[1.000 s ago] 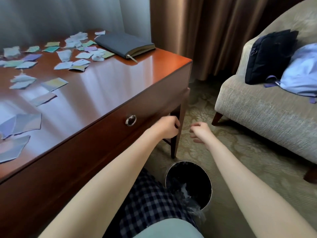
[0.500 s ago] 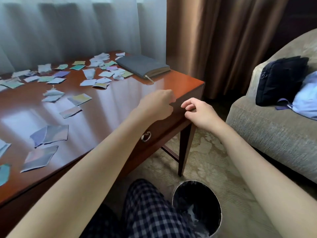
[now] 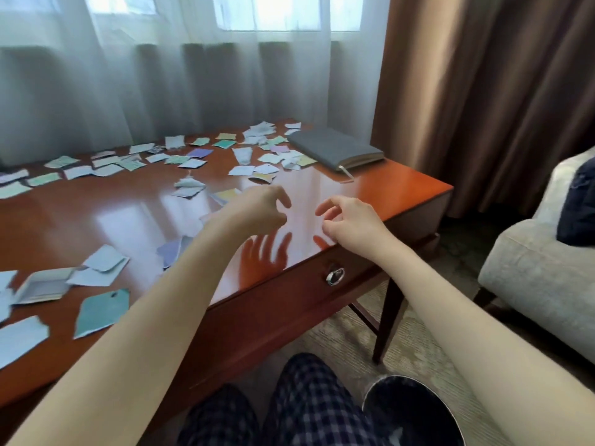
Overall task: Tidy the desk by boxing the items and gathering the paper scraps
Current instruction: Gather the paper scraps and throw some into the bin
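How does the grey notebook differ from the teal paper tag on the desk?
The notebook is thick and grey; the tag is one thin teal sheet. The notebook lies at the far right corner, the tag near the front edge, at the left. Both lie flat on the desk.

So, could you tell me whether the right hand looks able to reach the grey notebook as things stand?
Probably yes: the right hand hovers empty over the desk, and only bare wood lies between it and the grey notebook beyond.
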{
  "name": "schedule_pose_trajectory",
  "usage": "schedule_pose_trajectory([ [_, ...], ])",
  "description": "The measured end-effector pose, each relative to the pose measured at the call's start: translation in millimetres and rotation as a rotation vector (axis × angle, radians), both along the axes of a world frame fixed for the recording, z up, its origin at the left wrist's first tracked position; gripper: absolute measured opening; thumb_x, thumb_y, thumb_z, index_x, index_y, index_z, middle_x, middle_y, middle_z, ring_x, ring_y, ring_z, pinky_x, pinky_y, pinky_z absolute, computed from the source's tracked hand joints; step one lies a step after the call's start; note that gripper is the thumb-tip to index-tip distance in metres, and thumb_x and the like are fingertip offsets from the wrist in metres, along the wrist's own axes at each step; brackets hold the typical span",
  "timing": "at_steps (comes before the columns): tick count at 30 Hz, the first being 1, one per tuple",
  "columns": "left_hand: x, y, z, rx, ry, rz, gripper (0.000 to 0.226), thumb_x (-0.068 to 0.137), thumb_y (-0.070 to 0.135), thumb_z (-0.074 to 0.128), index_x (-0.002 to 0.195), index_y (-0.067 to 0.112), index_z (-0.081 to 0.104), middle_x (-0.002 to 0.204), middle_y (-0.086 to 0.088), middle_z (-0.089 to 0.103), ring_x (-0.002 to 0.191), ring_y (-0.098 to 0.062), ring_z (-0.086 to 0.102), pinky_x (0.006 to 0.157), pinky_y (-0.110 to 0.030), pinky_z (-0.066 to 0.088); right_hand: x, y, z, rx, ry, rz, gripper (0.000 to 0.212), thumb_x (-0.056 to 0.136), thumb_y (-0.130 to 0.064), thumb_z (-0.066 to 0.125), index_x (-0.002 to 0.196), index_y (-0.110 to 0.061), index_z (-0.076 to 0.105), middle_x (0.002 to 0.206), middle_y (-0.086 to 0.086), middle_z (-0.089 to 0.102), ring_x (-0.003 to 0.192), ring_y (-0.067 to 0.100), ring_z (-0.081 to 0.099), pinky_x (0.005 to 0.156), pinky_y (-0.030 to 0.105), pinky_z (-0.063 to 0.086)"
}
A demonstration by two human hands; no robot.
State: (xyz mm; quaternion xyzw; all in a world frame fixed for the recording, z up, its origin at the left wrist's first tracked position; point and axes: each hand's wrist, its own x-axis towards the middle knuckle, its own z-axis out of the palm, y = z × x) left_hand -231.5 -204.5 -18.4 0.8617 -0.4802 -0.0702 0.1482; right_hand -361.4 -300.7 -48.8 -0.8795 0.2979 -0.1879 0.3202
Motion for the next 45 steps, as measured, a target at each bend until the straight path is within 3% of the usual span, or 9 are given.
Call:
schedule_pose_trajectory([
  [2,13,16,5,0.045,0.013,0.027,0.037,0.089,0.008,0.049,0.123,0.02,0.057,0.124,-0.006,0.057,0.105,-0.021,0.055,0.083,-0.028,0.044,12,11,1,0.079,-0.028,0.077,0.022,0.086,-0.003,0.051,0.099,-0.018,0.06,0.093,0.002,0.057,0.066,0.005,0.052,0.046,0.001,0.036],
  [4,26,35,11,0.106,0.013,0.057,0.04,0.089,0.004,0.049,0.126,0.018,0.056,0.129,-0.008,0.054,0.117,-0.023,0.051,0.091,-0.026,0.041,26,23,0,0.102,-0.027,0.143,0.02,0.086,-0.005,0.053,0.097,-0.021,0.061,0.091,-0.001,0.057,0.07,0.006,0.053,0.045,0.002,0.036],
  [10,59,80,14,0.224,0.062,0.164,0.049,0.086,-0.008,0.047,0.129,0.015,0.053,0.135,-0.012,0.048,0.121,-0.027,0.049,0.096,-0.034,0.044,68,63,0,0.101,-0.017,0.297,0.028,0.084,-0.019,0.065,0.111,-0.018,0.063,0.097,-0.003,0.056,0.07,0.003,0.049,0.061,0.012,0.039],
  [17,65,102,2,0.227,0.036,0.205,0.059,0.082,0.016,0.07,0.134,0.021,0.045,0.132,-0.005,0.05,0.121,-0.022,0.047,0.092,-0.027,0.04,112,95,-9,-0.103,0.095,0.35,0.064,0.073,-0.04,0.074,0.129,-0.018,0.052,0.127,0.008,0.052,0.118,0.022,0.05,0.099,0.038,0.043],
  [23,67,108,-3,0.131,0.055,0.239,0.056,0.079,0.02,0.074,0.13,0.018,0.05,0.126,-0.006,0.056,0.116,-0.022,0.051,0.088,-0.025,0.04,120,97,-1,-0.048,0.174,0.332,0.057,0.072,-0.03,0.077,0.122,-0.012,0.056,0.115,0.01,0.061,0.108,0.025,0.058,0.092,0.036,0.049],
  [28,71,111,-5,0.018,0.058,0.267,0.043,0.077,0.015,0.075,0.118,0.015,0.061,0.118,-0.007,0.06,0.106,-0.023,0.056,0.079,-0.023,0.042,113,90,-3,0.089,0.071,0.359,0.024,0.073,-0.016,0.077,0.091,-0.014,0.061,0.087,0.003,0.063,0.082,0.016,0.058,0.073,0.024,0.042],
  [33,77,119,13,-0.09,0.306,0.224,0.025,0.085,0.006,0.066,0.109,-0.002,0.064,0.088,-0.011,0.063,0.061,-0.013,0.055,0.059,-0.019,0.05,107,87,-12,0.065,-0.075,0.325,0.032,0.077,-0.014,0.074,0.107,-0.009,0.062,0.088,-0.003,0.06,0.075,0.006,0.055,0.058,0.006,0.036],
  [38,67,134,35,0.226,0.395,0.012,0.017,0.082,0.006,0.07,0.096,0.014,0.063,0.078,0.001,0.062,0.051,0.002,0.057,0.049,-0.006,0.045,109,86,-17,0.028,-0.138,0.278,0.033,0.077,-0.015,0.074,0.107,-0.008,0.063,0.098,0.005,0.066,0.082,0.011,0.052,0.063,0.014,0.03],
  [45,61,134,20,0.393,0.335,0.038,0.038,0.074,0.016,0.079,0.105,0.025,0.058,0.079,0.006,0.06,0.064,-0.012,0.058,0.046,-0.006,0.043,109,86,-19,0.0,-0.142,0.241,0.028,0.084,-0.015,0.065,0.11,-0.007,0.061,0.106,0.01,0.068,0.098,0.024,0.06,0.074,0.021,0.037],
])
